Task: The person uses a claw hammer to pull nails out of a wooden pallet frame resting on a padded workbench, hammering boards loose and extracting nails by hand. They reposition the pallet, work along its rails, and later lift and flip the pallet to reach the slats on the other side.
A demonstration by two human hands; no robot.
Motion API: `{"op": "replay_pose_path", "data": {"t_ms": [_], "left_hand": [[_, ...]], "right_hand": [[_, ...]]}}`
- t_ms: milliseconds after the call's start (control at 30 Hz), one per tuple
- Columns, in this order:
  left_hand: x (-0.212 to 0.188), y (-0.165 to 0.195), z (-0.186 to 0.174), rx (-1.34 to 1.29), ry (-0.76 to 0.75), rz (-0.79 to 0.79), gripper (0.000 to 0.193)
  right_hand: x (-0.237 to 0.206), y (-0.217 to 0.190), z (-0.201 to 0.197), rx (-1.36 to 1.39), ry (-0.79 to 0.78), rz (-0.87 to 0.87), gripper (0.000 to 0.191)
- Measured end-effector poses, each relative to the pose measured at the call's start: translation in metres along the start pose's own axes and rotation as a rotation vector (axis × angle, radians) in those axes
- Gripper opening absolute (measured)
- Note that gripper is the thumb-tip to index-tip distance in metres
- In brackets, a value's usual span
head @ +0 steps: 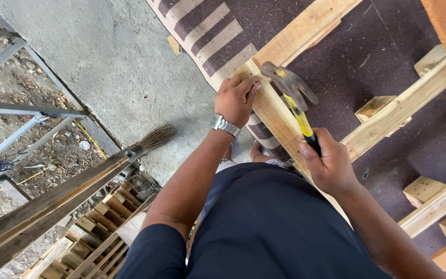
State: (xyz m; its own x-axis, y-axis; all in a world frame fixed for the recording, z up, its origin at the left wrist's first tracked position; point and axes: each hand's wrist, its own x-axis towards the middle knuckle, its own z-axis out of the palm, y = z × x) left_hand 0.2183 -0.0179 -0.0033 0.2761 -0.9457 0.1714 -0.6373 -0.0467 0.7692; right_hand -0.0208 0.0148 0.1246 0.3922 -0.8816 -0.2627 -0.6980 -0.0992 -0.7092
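Pale wooden pallet frame (285, 111), right of centre, lies on dark mat-covered floor (336, 67). The left hand (236, 98) presses its fingers together flat on the plank's upper end. The right hand (329, 165) has its fingers wrapped round the yellow-and-black-handled claw hammer (295, 98), head raised above the plank. Several cross-boards and blocks appear fitted; whether the nail is driven cannot be told. A broom (150, 140) lies at centre left.
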Motion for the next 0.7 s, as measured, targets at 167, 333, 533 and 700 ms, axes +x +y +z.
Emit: {"op": "replay_pose_path", "data": {"t_ms": [167,333,533,700], "left_hand": [[-0.003,-0.012,0.008,0.049,0.007,0.023,0.016],[-0.005,-0.017,0.008,0.066,-0.005,0.05,0.017],[-0.006,-0.011,0.001,0.016,0.013,0.076,0.023],[-0.006,-0.019,0.007,0.078,-0.031,0.073,0.025]], "right_hand": [[0.013,0.0,0.011,-0.106,-0.113,0.078,0.027],[0.002,-0.002,0.003,-0.068,-0.051,0.012,0.025],[-0.01,0.001,0.006,0.155,0.045,-0.064,0.023],[0.009,0.002,0.02,-0.068,-0.115,0.135,0.026]]}}
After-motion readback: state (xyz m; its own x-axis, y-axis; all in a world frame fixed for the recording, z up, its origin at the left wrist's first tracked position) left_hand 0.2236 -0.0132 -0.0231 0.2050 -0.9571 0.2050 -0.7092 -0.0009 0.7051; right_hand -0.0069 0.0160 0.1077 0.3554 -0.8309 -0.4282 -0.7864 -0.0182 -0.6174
